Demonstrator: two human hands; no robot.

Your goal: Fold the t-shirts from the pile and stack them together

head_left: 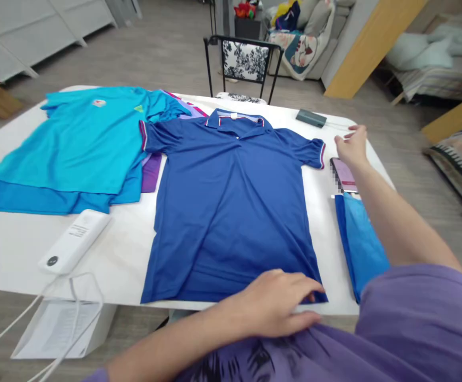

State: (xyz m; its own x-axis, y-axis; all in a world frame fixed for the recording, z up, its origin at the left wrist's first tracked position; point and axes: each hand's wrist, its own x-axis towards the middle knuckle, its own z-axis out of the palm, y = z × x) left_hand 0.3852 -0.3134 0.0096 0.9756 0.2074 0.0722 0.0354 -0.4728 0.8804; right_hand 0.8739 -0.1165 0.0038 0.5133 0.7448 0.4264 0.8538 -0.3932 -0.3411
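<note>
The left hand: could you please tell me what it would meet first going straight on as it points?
The left hand would probably meet the blue item at the right of the table, though the hand's height is unclear.

A Long Open Strip, With a Squeeze at the Top

I see a long bare strip of the white table (327,236) between the dark blue shirt (231,212) and the folded blue cloth (362,239). A flat hand could slide along it. Near the phone (346,175) it gets thin, because the shirt's sleeve (300,147) pokes out. The left hand (281,302) is at the shirt's near edge, just beside the strip's end. The right arm (404,217) reaches over the right side. Across the shirt, there's more bare table up to the white gadget (75,241). Farther up, bright blue shirts (79,146) block the way.
</note>
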